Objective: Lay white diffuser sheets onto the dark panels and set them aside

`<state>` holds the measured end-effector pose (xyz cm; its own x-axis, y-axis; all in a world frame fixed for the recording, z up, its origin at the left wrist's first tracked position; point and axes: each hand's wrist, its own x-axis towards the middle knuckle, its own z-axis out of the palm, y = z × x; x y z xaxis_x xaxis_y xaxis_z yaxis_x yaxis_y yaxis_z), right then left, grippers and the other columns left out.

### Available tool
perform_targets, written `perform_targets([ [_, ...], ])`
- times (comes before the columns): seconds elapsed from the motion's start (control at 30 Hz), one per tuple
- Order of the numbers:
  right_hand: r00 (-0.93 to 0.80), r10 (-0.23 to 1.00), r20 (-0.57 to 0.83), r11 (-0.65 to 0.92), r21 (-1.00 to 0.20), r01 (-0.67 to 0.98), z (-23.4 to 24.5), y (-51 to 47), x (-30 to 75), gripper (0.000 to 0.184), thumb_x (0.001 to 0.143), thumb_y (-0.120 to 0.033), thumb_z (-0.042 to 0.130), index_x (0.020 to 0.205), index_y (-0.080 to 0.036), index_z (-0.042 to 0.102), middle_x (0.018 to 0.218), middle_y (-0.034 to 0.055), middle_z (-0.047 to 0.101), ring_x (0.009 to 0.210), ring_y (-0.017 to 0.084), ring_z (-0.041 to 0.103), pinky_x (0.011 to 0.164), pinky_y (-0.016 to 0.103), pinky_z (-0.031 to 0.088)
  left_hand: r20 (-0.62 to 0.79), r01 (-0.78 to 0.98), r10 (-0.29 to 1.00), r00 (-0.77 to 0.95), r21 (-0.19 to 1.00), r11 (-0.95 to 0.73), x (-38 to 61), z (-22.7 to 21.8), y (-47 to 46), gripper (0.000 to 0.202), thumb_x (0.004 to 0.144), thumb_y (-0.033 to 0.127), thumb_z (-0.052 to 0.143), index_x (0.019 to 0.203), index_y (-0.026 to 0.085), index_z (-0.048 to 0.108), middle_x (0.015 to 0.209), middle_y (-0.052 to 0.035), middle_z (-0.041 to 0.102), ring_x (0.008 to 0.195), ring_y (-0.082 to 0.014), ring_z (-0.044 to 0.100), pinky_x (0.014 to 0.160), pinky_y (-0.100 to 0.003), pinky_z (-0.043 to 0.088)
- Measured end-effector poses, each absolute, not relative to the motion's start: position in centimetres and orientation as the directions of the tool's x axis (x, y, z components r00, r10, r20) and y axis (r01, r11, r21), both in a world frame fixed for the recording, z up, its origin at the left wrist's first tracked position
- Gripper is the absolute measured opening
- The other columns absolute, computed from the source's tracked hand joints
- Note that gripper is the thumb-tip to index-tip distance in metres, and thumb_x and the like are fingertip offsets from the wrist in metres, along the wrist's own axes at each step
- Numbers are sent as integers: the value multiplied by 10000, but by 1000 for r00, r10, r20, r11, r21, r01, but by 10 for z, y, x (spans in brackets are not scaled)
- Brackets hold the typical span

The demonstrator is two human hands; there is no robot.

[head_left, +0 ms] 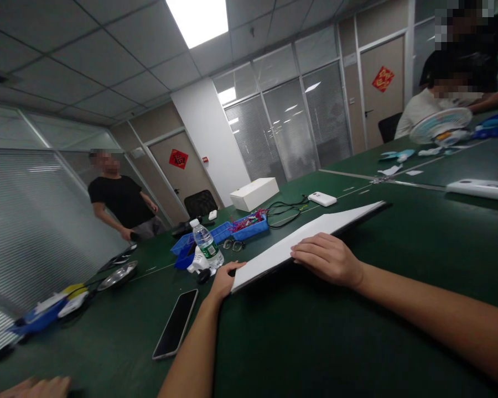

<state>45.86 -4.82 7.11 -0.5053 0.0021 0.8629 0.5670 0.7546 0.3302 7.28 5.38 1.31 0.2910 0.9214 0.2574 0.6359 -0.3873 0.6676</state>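
A pad of white paper (282,251) with a dark backing lies across the green table in front of me, its far right end looking raised. My left hand (223,281) holds the pad's left end, thumb along the corner and the other fingers mostly hidden. Across the near long edge rests my right hand (327,258), fingers stretched over the white paper and pointing left; its thumb is out of sight. A phone with a dark screen (176,323) lies left of my left forearm. Just beyond my left hand stands a clear water bottle (207,246) with a green label.
Blue trays (255,228) with red wires, black cables (280,213), a white box (255,193) and a metal bowl (118,275) lie around. A co-worker's hand (41,388) shows at lower left. One person (118,202) stands left; others are at far right near a fan (440,126).
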Motion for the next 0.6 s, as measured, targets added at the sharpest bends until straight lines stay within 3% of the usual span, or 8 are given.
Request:
perform_targets([
  [0.17, -552, -7, 834, 732, 381, 565, 69, -34, 472, 368, 910, -363, 678, 1213, -164, 612, 1095, 105, 689, 1010, 208, 640, 840, 375, 548, 255, 612, 922, 291, 692, -384, 70, 18, 50, 455, 696, 485, 807, 1066, 220, 819, 1191, -109, 769, 1313, -359, 596, 1170, -518, 388],
  [0.33, -514, 85, 853, 656, 340, 674, 73, -27, 480, 137, 930, -275, 635, 1014, -168, 652, 936, 79, 676, 834, 173, 595, 769, 342, 510, 246, 633, 927, 281, 679, -372, 67, 18, 47, 420, 712, 417, 793, 1083, 219, 808, 1217, -97, 761, 1320, -343, 595, 1173, -496, 397],
  [0.47, -527, 150, 837, 666, 308, 679, 85, -32, 475, 120, 948, -268, 605, 985, -169, 661, 912, 75, 675, 813, 168, 585, 757, 327, 488, 311, 690, 917, 249, 608, -394, 61, 13, 50, 503, 786, 347, 721, 1270, 208, 717, 1357, -93, 691, 1298, -296, 615, 1165, -454, 414],
  [0.6, -466, 234, 853, 625, 235, 744, 112, -43, 473, 150, 967, -295, 583, 968, -169, 663, 945, 84, 674, 844, 168, 608, 758, 309, 498, 365, 762, 917, 160, 545, -350, 50, 7, 54, 644, 845, 387, 672, 1440, 167, 562, 1450, -137, 611, 1321, -294, 589, 1153, -441, 417],
])
